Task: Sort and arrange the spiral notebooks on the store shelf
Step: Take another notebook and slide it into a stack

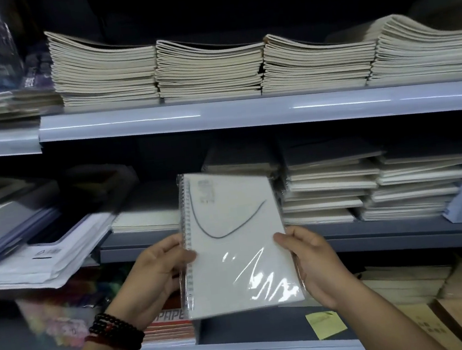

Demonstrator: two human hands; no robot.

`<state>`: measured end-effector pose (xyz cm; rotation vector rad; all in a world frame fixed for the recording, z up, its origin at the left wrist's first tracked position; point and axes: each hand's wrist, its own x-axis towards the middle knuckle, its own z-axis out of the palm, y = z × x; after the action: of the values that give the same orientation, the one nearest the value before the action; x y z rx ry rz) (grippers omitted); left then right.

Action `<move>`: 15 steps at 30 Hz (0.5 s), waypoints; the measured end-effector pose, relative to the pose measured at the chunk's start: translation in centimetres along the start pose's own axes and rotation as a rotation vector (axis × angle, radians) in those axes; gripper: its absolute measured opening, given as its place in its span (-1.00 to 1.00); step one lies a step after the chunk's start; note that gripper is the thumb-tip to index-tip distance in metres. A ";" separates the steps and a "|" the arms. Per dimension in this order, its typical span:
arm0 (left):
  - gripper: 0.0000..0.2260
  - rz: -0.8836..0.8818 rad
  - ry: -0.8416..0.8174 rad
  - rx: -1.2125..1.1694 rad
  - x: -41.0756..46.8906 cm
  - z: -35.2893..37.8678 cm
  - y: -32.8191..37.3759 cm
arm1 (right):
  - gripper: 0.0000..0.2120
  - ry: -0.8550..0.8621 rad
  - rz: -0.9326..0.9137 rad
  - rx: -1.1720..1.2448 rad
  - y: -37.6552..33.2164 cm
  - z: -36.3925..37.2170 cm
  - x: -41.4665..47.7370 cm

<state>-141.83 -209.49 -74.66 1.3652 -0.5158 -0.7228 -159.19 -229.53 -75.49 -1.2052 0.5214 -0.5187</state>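
A notebook (237,240) (white cover, glossy clear wrap, spiral on its left edge) is held up in front of the middle shelf (375,240), tilted slightly. Its spiral edge is gripped by the left hand (157,272), thumb laid on the cover and fingers curled behind. The opposite edge is gripped the same way by the right hand (312,263). A bead bracelet (115,333) is worn on the left wrist. Stacks (341,191) are piled on the shelf behind, right of the notebook, and taller piles (212,67) are ranged along the shelf above.
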 end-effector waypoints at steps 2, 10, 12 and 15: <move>-0.78 0.042 0.036 0.020 -0.3 0.4 0.1 | -0.78 0.018 -0.038 -0.028 0.3 0.1 0.2; -0.85 0.242 0.208 0.138 -0.8 1.2 0.6 | -0.81 0.124 -0.327 -0.365 0.4 0.5 1.1; -0.87 0.281 0.239 0.105 -1.0 1.3 0.6 | -0.87 0.123 -0.372 -0.375 0.4 0.5 1.1; -0.78 0.294 0.258 0.042 -1.0 1.2 0.8 | -0.94 0.131 -0.413 -0.296 0.2 1.0 0.7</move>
<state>-143.18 -209.54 -73.57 1.3611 -0.5135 -0.2933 -158.04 -229.18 -75.46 -1.5817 0.4717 -0.8994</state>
